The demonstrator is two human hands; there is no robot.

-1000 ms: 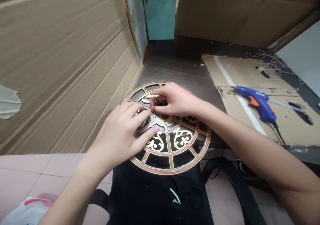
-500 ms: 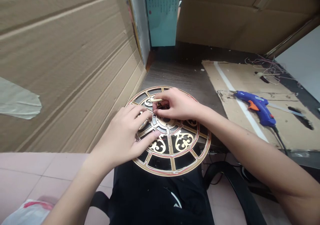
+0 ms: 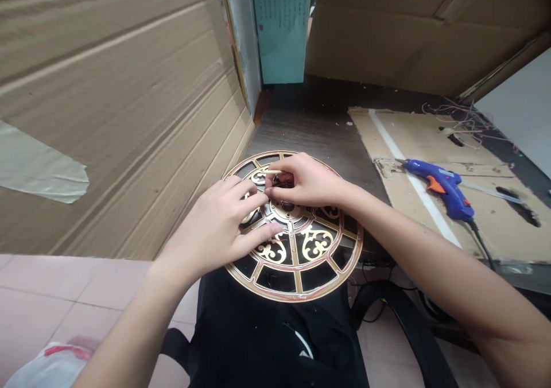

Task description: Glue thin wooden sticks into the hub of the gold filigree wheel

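A round gold and black ornamental disc [image 3: 301, 273] with scroll cutouts lies half on the dark table edge and half over my lap. My left hand [image 3: 219, 230] rests flat on its left side, fingers spread toward the hub. Just beyond the hub, my right hand [image 3: 307, 181] is curled, its fingers pinching a thin pale stick [image 3: 272, 172] that points left. A dark tangle of what look like wires sits under that hand.
A blue hot glue gun [image 3: 443, 187] lies on a cardboard sheet [image 3: 430, 141] at the right, its cord running toward me. A large cardboard wall [image 3: 107, 118] stands at the left. Thin wire scraps [image 3: 465, 121] lie at the back right. A white plastic bag [image 3: 47, 365] lies on the tiled floor.
Both hands stay on the disc with only slight finger shifts; the view has drifted a little, so everything sits slightly lower and to the right.
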